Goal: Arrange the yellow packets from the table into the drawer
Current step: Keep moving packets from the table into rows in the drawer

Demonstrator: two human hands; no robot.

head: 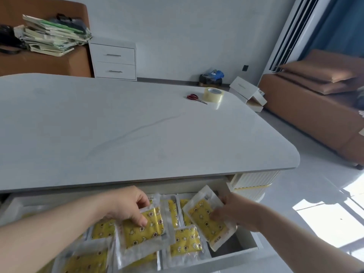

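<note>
We see a bright room. Sun glares on the floor (317, 221) beyond our right hand (233, 211). Edges look bent and soft.

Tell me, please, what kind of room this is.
Most likely a living room in a home. A brown sofa with loose cushions stands at the right, a tall standing air conditioner and a blue curtain are behind it, and a white table with a drawer fills the middle.

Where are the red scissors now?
In the head view, the red scissors lie far right on the table, just left of the tape roll.
</note>
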